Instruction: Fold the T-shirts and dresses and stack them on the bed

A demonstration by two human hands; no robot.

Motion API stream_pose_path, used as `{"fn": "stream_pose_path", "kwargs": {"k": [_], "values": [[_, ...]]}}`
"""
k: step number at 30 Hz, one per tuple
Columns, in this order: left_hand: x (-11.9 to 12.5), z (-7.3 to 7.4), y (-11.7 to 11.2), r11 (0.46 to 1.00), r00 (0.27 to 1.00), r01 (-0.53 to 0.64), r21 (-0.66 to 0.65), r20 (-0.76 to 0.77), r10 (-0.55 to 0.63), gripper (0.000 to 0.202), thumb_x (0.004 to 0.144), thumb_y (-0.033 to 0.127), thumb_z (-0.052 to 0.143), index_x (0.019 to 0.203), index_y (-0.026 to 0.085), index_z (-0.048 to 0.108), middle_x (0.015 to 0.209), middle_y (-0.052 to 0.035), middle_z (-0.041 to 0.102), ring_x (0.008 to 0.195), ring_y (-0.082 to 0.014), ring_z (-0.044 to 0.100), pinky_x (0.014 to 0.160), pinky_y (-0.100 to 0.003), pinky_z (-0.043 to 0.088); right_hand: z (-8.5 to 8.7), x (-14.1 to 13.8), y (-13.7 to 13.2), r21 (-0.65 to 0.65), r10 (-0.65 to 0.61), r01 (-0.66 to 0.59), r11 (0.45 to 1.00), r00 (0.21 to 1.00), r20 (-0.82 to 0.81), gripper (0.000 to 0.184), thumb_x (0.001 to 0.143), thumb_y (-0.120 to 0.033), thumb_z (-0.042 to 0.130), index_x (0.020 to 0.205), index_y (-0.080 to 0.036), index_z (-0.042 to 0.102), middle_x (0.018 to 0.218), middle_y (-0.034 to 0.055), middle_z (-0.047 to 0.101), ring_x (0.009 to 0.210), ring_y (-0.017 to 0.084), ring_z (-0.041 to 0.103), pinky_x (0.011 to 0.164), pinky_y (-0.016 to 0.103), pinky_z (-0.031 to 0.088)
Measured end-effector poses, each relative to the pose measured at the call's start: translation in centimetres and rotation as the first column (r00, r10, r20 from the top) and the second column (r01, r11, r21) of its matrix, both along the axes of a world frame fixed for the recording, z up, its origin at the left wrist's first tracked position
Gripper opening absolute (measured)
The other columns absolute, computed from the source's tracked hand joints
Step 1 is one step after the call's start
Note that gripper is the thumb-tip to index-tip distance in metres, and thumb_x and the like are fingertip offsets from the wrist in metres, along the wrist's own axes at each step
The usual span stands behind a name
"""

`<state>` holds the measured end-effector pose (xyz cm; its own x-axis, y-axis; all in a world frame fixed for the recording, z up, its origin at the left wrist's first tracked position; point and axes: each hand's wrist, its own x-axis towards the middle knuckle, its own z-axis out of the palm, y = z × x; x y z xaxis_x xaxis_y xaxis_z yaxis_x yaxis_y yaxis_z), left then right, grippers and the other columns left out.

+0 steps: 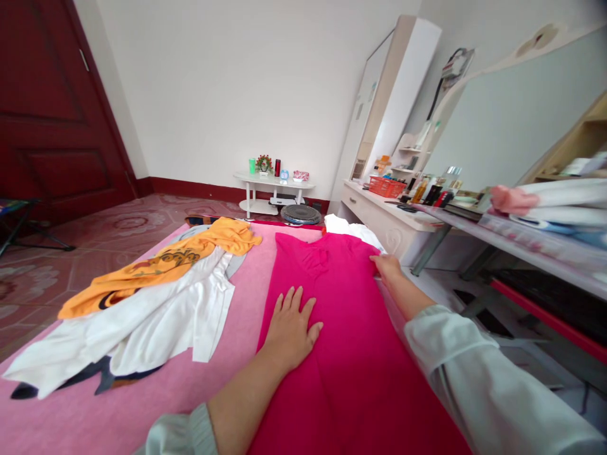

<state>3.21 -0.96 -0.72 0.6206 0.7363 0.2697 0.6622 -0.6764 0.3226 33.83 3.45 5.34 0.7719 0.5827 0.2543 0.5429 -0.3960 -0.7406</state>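
A long, bright pink garment (332,354), perhaps a dress or a long top, is spread out on the pink bed cover (190,404), neckline at the far end and lower part running out of view. My left hand (291,328) lies flat on its left side, palm down and fingers spread. At the garment's upper right edge is my right hand (389,272), its fingers closed on the fabric at the sleeve. To the left lie a white shirt (184,316) and an orange printed garment (180,259), loosely heaped over darker clothes.
White cloth (353,229) lies beyond the pink garment at the bed's far right corner. Along the right stand a white dressing table (379,202) with a red basket (386,186) and a grey-topped table (526,249). A low white stand (272,180) is by the wall.
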Motion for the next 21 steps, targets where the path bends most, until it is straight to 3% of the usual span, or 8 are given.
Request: {"fn": "stream_pose_path", "kwargs": {"k": [5,8,9,12,14,16,19,21], "values": [[-0.1,0.1,0.3,0.999,0.996,0.008,-0.042,0.091,-0.004,0.057,0.087,0.048,0.044,0.137,0.02,0.043,0.146,-0.0136,0.036,0.136,-0.0317,0.026,0.112,-0.051,0.017,2.1,-3.6,1.9,0.034,0.016,-0.017,0.999,0.999,0.036,0.032,0.081,-0.032,0.048,0.095,-0.009,0.067,0.08,0.0134,0.069,0.086,0.027,0.064,0.063,0.028,0.051],[-0.4,0.2,0.7,0.996,0.973,-0.002,-0.087,0.229,0.022,0.061,0.089,0.044,0.044,0.141,0.015,0.033,0.143,-0.015,0.038,0.133,-0.0281,0.032,0.111,-0.046,0.022,3.0,-7.9,3.4,0.043,0.19,-0.192,0.981,0.981,0.048,0.035,0.081,-0.033,0.052,0.106,-0.011,0.064,0.097,0.0107,0.069,0.096,0.024,0.062,0.074,0.028,0.051],[-0.5,0.2,0.9,0.995,0.958,0.0,-0.097,0.285,0.027,0.061,0.089,0.042,0.044,0.142,0.014,0.031,0.142,-0.0151,0.039,0.132,-0.0265,0.034,0.111,-0.044,0.025,3.3,-9.4,3.6,0.033,0.338,-0.339,0.94,0.941,0.033,0.038,0.081,-0.032,0.054,0.111,-0.012,0.062,0.104,0.0095,0.068,0.099,0.023,0.061,0.079,0.03,0.051],[-1.0,0.0,1.3,0.994,0.903,0.033,-0.102,0.429,0.014,0.057,0.09,0.037,0.044,0.14,0.012,0.031,0.14,-0.0149,0.042,0.13,-0.0227,0.038,0.109,-0.038,0.03,3.8,-12.9,3.0,-0.046,0.7,-0.701,0.711,0.713,-0.041,0.041,0.078,-0.029,0.06,0.116,-0.013,0.059,0.116,0.0075,0.064,0.105,0.02,0.059,0.09,0.036,0.047],[-1.2,-0.1,1.6,0.994,0.877,0.062,-0.089,0.481,-0.012,0.054,0.09,0.033,0.044,0.139,0.012,0.033,0.138,-0.0143,0.043,0.129,-0.022,0.039,0.109,-0.038,0.031,4.1,-13.7,1.2,-0.093,0.778,-0.775,0.625,0.628,-0.004,0.035,0.076,-0.026,0.061,0.109,-0.013,0.063,0.111,0.0062,0.066,0.102,0.019,0.06,0.092,0.036,0.045],[-1.3,-0.2,1.7,0.993,0.866,0.093,-0.069,0.497,-0.047,0.052,0.09,0.031,0.046,0.138,0.014,0.036,0.137,-0.013,0.045,0.128,-0.0221,0.04,0.108,-0.038,0.032,4.3,-13.0,-1.5,-0.168,0.791,-0.774,0.61,0.607,0.076,0.025,0.076,-0.024,0.059,0.097,-0.013,0.068,0.098,0.0041,0.069,0.091,0.018,0.062,0.087,0.033,0.046],[-1.3,-0.2,1.7,0.991,0.869,0.124,-0.047,0.487,-0.086,0.049,0.09,0.03,0.046,0.136,0.017,0.039,0.134,-0.0104,0.048,0.126,-0.0219,0.043,0.107,-0.039,0.033,4.4,-10.6,-7.2,-0.369,0.799,-0.727,0.579,0.596,0.081,0.018,0.078,-0.027,0.055,0.078,-0.014,0.068,0.074,0.0009,0.067,0.069,0.014,0.059,0.069,0.025,0.045],[-1.2,-0.3,1.7,0.991,0.877,0.126,-0.038,0.471,-0.093,0.048,0.09,0.031,0.046,0.136,0.018,0.04,0.133,-0.0093,0.05,0.124,-0.022,0.044,0.107,-0.039,0.034,4.4,-9.2,-11.6,-0.52,0.813,-0.691,0.502,0.583,0.011,0.024,0.079,-0.034,0.054,0.072,-0.014,0.066,0.065,-0.0003,0.063,0.061,0.012,0.055,0.06,0.022,0.04]]}}
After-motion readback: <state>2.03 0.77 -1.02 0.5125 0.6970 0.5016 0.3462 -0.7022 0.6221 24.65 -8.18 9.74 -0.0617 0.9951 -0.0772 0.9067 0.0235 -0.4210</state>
